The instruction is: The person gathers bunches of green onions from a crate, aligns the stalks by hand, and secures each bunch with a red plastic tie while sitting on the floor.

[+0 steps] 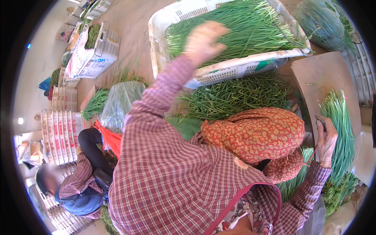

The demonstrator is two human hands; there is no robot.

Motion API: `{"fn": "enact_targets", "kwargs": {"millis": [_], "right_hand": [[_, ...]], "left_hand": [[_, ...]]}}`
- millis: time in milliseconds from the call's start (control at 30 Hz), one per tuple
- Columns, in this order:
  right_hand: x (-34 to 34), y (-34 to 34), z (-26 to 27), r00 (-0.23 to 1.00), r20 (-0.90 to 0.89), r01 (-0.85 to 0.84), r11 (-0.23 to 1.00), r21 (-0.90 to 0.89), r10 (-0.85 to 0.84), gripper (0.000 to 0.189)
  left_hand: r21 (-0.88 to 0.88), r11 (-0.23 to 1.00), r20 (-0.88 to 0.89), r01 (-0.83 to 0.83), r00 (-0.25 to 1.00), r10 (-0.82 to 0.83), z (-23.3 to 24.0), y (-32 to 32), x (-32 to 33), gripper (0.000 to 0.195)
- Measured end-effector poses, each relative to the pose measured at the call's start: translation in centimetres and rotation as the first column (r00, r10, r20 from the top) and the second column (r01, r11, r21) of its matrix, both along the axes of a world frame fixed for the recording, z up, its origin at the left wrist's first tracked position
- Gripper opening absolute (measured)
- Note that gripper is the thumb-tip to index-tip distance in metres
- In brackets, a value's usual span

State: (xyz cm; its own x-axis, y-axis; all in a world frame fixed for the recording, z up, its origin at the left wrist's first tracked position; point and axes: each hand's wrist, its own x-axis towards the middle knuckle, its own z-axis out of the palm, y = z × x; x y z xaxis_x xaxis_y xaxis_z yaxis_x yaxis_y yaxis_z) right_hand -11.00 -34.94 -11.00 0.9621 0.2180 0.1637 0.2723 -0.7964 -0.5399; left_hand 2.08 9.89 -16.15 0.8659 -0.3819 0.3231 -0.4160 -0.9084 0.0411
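My left hand (205, 41), blurred, is over the long green chives (249, 28) in a white plastic crate (249, 63), with its fingers apart and nothing visible in its grasp. At the right, my right hand (326, 138) has its thumb and fingers parted, beside a bundle of chives (340, 132) with pale ends. That bundle lies partly on a brown board (326, 73). A thin red strand shows near my right wrist. More chives (298, 173) lie below that hand, by my knee covered in red floral cloth (258, 133).
Loose green stalks (238, 95) are heaped between the crate and my knee. Red ties (108, 138) and a clear plastic bag (122, 102) are at the left. A co-worker (76, 188) sits at lower left near stacked crates (63, 132). A filled bag (320, 25) stands upper right.
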Motion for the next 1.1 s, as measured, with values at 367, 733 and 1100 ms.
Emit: {"fn": "enact_targets", "kwargs": {"millis": [367, 733, 1100], "right_hand": [[5.4, 4.6, 0.5, 0.965, -0.201, -0.178, 0.984, -0.031, 0.168, 0.014], [2.7, -1.1, -2.9, 0.936, -0.319, 0.15, 0.989, -0.015, -0.147, 0.015], [5.7, 1.2, -0.3, 0.978, -0.208, 0.038, 0.993, 0.116, -0.014, 0.013]], "left_hand": [[-0.414, 0.816, -0.218, -0.403, 0.914, 0.341, -2.6, 13.5, -4.3, 0.036], [-0.592, 0.787, -0.588, -0.172, 0.76, -0.276, -4.4, 4.7, 3.0, 0.024], [-0.681, 0.73, -0.34, 0.058, 0.858, -0.386, -4.2, -8.1, 10.4, 0.044]]}}
